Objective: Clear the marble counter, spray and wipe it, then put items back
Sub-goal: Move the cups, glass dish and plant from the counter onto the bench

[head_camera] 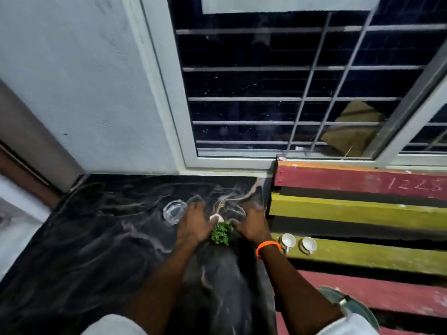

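Both hands come in on the small green plant [222, 232] near the black marble surface [96, 238] at its 3 o'clock edge. The left hand [194, 223] and right hand [251, 224] are spread, fingers loose, flanking it; contact is likely, though blur hides it. One glass dish [174, 212] sits at the plant's 10 o'clock. Two cups [298, 244] wait on the painted bench [362, 211] at 3 o'clock. Whether clearing or returning, I cannot tell; the cups remain off.

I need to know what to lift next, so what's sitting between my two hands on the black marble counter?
In the head view, a small green leafy plant in a white pot lies between the left hand and right hand.
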